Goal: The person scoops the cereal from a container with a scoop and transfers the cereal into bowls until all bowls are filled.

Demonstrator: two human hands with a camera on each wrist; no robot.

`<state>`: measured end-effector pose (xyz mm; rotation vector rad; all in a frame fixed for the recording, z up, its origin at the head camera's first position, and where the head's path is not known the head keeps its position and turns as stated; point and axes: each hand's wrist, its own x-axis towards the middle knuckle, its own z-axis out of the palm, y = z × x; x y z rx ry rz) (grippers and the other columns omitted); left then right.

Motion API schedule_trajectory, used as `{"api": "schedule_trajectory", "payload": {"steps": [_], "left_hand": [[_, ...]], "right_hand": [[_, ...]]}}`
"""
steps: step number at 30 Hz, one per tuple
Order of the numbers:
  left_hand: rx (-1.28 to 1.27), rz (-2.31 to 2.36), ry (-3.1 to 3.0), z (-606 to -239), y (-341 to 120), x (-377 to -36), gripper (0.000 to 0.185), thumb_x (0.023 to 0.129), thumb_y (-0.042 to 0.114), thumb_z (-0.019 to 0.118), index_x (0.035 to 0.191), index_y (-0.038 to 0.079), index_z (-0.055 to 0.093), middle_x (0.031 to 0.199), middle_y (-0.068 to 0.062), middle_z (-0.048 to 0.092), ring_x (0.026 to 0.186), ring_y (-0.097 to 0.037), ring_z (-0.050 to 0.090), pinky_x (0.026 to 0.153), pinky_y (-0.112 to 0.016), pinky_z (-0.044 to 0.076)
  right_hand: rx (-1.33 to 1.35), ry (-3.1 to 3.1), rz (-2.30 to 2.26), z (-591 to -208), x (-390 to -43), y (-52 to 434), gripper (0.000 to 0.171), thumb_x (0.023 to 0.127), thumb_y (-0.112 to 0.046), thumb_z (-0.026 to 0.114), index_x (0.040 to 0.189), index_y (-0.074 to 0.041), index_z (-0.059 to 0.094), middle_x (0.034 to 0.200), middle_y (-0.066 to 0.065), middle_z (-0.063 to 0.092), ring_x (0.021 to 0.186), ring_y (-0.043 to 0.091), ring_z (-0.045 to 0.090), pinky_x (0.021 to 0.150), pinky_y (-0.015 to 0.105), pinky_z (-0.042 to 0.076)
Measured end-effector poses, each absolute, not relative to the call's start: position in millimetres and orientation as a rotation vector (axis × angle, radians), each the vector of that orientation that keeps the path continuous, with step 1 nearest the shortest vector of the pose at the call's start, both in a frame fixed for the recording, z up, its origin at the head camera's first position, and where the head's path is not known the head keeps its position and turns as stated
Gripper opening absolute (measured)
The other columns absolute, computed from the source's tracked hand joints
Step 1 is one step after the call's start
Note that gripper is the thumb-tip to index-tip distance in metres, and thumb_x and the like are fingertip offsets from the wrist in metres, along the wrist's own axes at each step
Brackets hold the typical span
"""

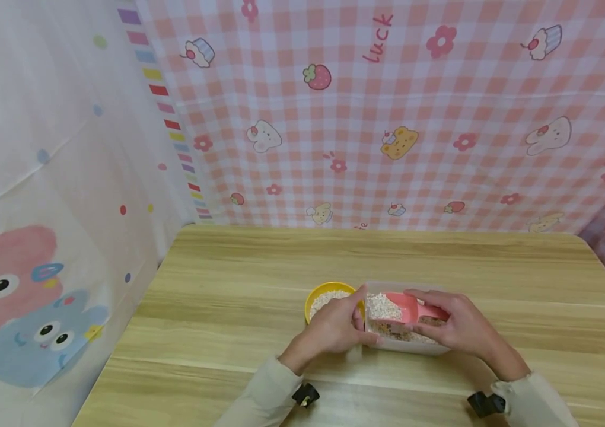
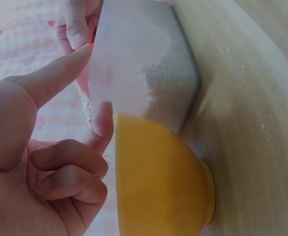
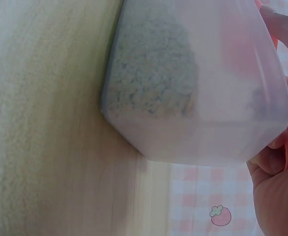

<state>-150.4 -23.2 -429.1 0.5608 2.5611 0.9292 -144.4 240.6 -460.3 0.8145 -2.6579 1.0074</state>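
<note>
Fingers of the right hand (image 1: 459, 326) pinch a pink scoop (image 1: 409, 308) over the grain tub (image 1: 404, 347), which the left hand (image 1: 334, 329) steadies with thumb and forefinger beside the yellow bowl (image 1: 317, 295).

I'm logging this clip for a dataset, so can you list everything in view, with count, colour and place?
Bowl: one, yellow, holds pale grains, on the table left of the container.
Container: one, clear plastic, holds oat-like flakes, on the table touching or nearly touching the bowl.
Scoop: one, pink, over the container, loaded with flakes.
Table: one, light wood grain, fills the lower view.
Backdrop cloth: pink-and-white check with cartoon prints behind; a white cartoon sheet on the left.
Left hand: one, steadies the container's left rim beside the bowl.
Right hand: one, grips the scoop's handle.
Wrist cameras: two, black, on beige sleeves.
</note>
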Motion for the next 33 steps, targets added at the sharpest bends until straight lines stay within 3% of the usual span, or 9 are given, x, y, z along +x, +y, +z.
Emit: {"api": "schedule_trajectory", "payload": {"steps": [12, 22, 27, 33], "left_hand": [[0.491, 0.991, 2.683, -423, -44, -149, 0.085, 0.078, 0.041, 0.084, 0.148, 0.014, 0.044, 0.083, 0.008, 0.059, 0.069, -0.006, 0.047, 0.07, -0.022, 0.042], [0.484, 1.113, 2.692, -425, -68, -148, 0.079, 0.082, 0.04, 0.08, 0.148, 0.014, 0.045, 0.108, 0.0, 0.061, 0.095, -0.018, 0.055, 0.09, -0.038, 0.046], [0.476, 1.159, 2.691, -427, -78, -148, 0.078, 0.083, 0.04, 0.079, 0.148, 0.013, 0.045, 0.113, -0.005, 0.059, 0.104, -0.024, 0.055, 0.091, -0.042, 0.046], [0.462, 1.181, 2.683, -431, -88, -151, 0.079, 0.084, 0.04, 0.078, 0.148, 0.011, 0.044, 0.121, -0.011, 0.056, 0.101, -0.025, 0.054, 0.086, -0.04, 0.046]], "right_hand": [[0.789, -2.645, 1.016, -462, -144, 239, 0.057, 0.075, -0.024, 0.088, 0.127, -0.012, 0.068, 0.115, 0.008, 0.072, 0.095, 0.01, 0.065, 0.073, 0.026, 0.054], [0.729, -2.67, 0.997, -461, -142, 239, 0.057, 0.074, -0.022, 0.088, 0.126, -0.011, 0.068, 0.117, 0.01, 0.071, 0.099, 0.018, 0.066, 0.077, 0.028, 0.055], [0.716, -2.674, 1.029, -462, -142, 240, 0.056, 0.075, -0.023, 0.088, 0.127, -0.011, 0.068, 0.117, 0.011, 0.071, 0.098, 0.013, 0.065, 0.075, 0.026, 0.054], [0.727, -2.654, 1.104, -462, -142, 240, 0.056, 0.076, -0.02, 0.087, 0.128, -0.011, 0.067, 0.118, 0.013, 0.071, 0.092, 0.005, 0.061, 0.071, 0.023, 0.051]]}}
